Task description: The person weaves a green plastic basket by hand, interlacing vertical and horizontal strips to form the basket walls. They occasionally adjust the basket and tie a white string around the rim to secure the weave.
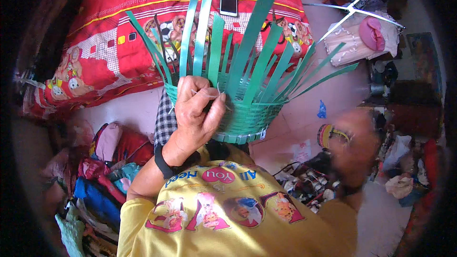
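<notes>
A partly woven basket of green plastic strips (pixel 246 123) is held before me, with long loose strips standing up and fanning out from its rim. My left hand (pixel 198 109) is closed at its near left side, thumb and fingers pinching a thin whitish strand (pixel 209 94) against the weave. White lacing or cord (pixel 262 134) shows along the basket's bottom edge. Away to the right, my right hand (pixel 353 137) is badly blurred, so its fingers and anything in them cannot be made out. Beside it is a yellow, black and pink striped object (pixel 325 135).
A bed with a red patterned cover (pixel 117 46) lies ahead, bearing a white smartphone (pixel 229 3). Piled clothes (pixel 107 164) lie at left. Dark and white clutter (pixel 314 180), a blue scrap (pixel 322 109), white crossed strips (pixel 351 9) and a pink hat (pixel 372 33) are at right.
</notes>
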`<move>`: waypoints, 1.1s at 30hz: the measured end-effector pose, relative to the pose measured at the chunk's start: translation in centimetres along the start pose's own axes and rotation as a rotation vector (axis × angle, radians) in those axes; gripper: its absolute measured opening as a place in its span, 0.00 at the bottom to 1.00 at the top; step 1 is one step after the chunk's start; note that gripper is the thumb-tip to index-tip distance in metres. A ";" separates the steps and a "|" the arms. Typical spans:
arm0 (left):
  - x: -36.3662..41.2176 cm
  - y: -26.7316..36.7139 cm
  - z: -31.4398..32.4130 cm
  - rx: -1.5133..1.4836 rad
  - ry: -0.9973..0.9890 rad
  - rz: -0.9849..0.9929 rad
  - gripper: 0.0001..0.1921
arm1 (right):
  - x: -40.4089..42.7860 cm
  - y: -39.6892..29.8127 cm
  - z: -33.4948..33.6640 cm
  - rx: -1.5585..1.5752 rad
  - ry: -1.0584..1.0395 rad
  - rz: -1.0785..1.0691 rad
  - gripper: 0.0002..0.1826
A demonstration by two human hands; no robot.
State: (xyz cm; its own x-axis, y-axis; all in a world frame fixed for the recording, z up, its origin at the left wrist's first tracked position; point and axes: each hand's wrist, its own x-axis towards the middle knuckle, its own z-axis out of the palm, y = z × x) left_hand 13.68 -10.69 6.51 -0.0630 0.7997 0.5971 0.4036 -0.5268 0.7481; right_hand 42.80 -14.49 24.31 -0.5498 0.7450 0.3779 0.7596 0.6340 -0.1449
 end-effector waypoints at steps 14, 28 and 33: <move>-1.1 7.1 -0.4 -0.014 -0.165 -0.088 0.05 | -2.5 -6.2 10.2 0.436 0.060 0.066 0.28; -1.5 1.3 -0.7 0.020 -0.025 -0.191 0.04 | 3.6 -7.2 18.0 0.203 0.026 0.139 0.10; -1.1 -0.3 -2.4 -0.119 -0.126 -0.243 0.05 | 5.4 -6.5 18.4 0.337 0.021 0.146 0.08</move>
State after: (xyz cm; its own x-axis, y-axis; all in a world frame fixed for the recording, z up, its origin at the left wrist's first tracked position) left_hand 11.44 -12.10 6.28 -0.0282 0.9320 0.3613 0.2798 -0.3396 0.8980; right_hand 28.48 -10.77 10.44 -0.4337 0.8307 0.3491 0.6704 0.5564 -0.4910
